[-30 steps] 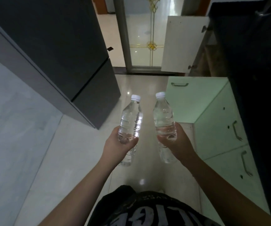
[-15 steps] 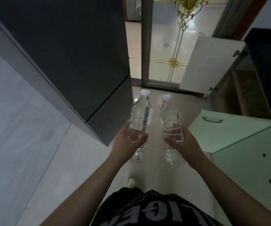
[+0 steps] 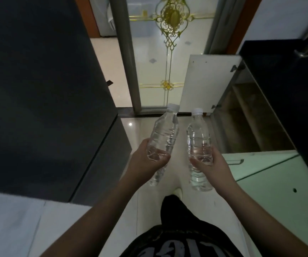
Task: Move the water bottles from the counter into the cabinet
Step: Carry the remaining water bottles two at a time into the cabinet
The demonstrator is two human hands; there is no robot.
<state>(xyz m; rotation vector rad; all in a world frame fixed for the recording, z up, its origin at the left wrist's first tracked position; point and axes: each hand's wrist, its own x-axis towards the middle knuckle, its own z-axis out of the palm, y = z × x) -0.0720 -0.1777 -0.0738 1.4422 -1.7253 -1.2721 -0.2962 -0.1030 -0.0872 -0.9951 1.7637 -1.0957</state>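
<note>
I hold two clear water bottles with white caps out in front of me over the floor. My left hand (image 3: 145,162) is shut on the left bottle (image 3: 165,134), which tilts slightly to the right. My right hand (image 3: 212,164) is shut on the right bottle (image 3: 198,138), held nearly upright. Ahead on the right, the cabinet (image 3: 251,119) under the dark counter (image 3: 286,93) stands open, with its white door (image 3: 206,82) swung outward. Its dim brown interior shows shelves.
A tall dark refrigerator (image 3: 43,93) fills the left side. Pale green cabinet fronts (image 3: 279,186) with handles line the right. A glass door with gold ornament (image 3: 168,52) stands straight ahead. Glossy floor tiles (image 3: 134,130) run between fridge and cabinets.
I have walked forward with both bottles. The open cabinet and its white door have come closer and the glass door looms larger. Both hands keep their grip.
</note>
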